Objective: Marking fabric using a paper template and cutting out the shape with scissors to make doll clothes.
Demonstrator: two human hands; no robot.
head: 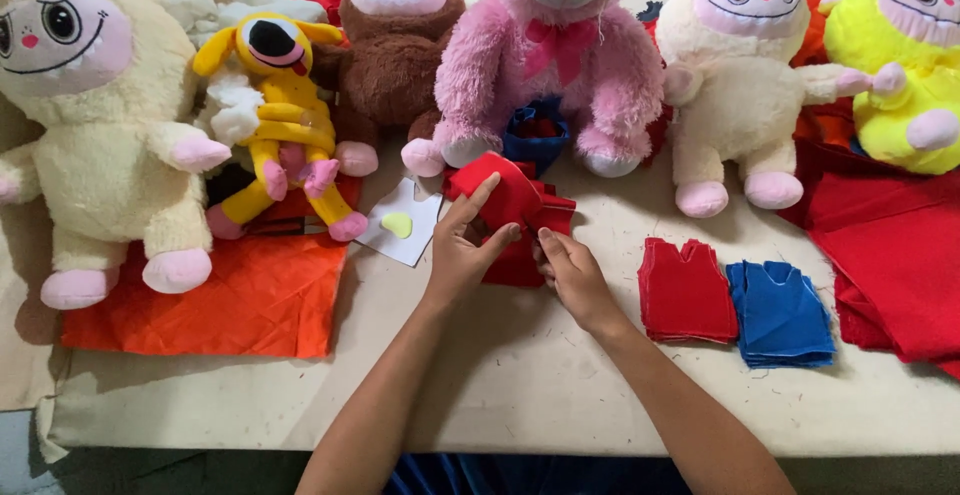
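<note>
A cream-coloured table (520, 375) runs across the view, its far edge lined with plush toys. From the person's left stand a pale cream rabbit toy (100, 145), a small yellow long-eared toy (285, 115), a brown round-faced toy (395, 45), a pink bear (550, 55) with a bow, a second cream rabbit (735, 85) and a bright yellow toy (905, 65). An orange cloth (230, 300) lies beneath the toys on the left; loose red fabric (890, 245) is heaped at the right edge. Centre table, both hands work on a bundle of red fabric pieces (515, 205) lying just before the pink bear. The left hand (465, 245) pinches the upper piece between thumb and raised fingers, closed on the cloth. The right hand (570, 275) grips the lower edge of the same bundle, fingers curled onto it. A white card (405, 225) bearing a pale yellow shape lies just left of the left hand. To the right of the right hand, apart from it, sit a stack of red cut pieces (685, 295) and, touching it, a stack of blue cut pieces (780, 315). A blue fabric item (535, 135) rests between the pink bear's feet.
</note>
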